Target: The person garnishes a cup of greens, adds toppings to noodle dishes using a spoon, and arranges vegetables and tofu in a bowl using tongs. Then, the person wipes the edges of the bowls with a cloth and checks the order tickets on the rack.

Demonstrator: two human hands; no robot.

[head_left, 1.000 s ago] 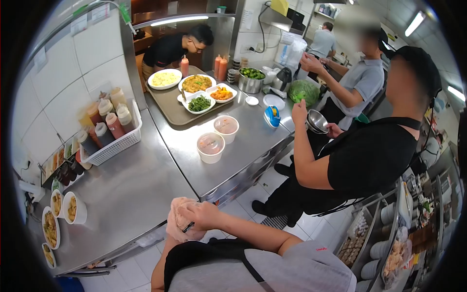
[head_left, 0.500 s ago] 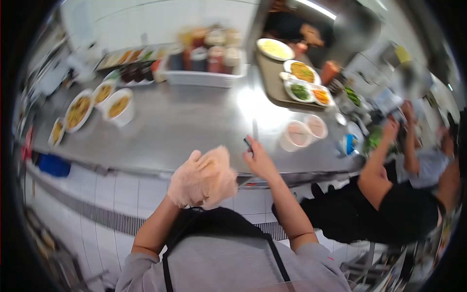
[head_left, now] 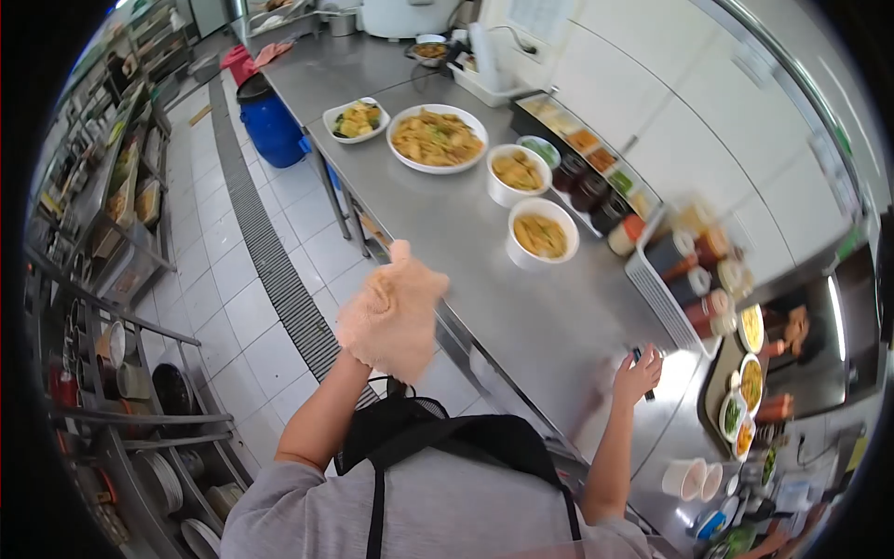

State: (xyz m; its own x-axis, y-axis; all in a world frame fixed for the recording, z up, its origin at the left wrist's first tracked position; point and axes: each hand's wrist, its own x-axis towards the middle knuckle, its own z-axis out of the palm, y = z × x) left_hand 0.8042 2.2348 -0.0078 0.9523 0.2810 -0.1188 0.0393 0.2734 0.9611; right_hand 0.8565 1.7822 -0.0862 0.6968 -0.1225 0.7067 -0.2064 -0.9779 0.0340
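Observation:
A peach-coloured cloth [head_left: 402, 303] is bunched over my left hand [head_left: 350, 361], which grips it in front of the table's near edge. The cloth hides most of the fingers. My right hand [head_left: 638, 378] is over the steel table [head_left: 577, 335], closed around a slim black object [head_left: 649, 395]; its ends stick out at both sides of the hand, and its exact kind does not show. Beyond my hands stand a white bowl of food [head_left: 543, 233], a second bowl [head_left: 518, 173], an oval plate of noodle-like food [head_left: 438, 138] and a smaller dish [head_left: 357, 120].
A white basket of sauce bottles [head_left: 672, 289] stands along the wall beside topping trays [head_left: 587, 144]. On the right are a tray of dishes [head_left: 715, 396] and two tubs [head_left: 685, 478]. A blue barrel [head_left: 272, 126] stands at left, near metal shelving [head_left: 140, 419].
The view has swung left, bringing the aisle, barrel and shelving into sight. My left hand still holds the cloth, and my right hand still holds the slim black object.

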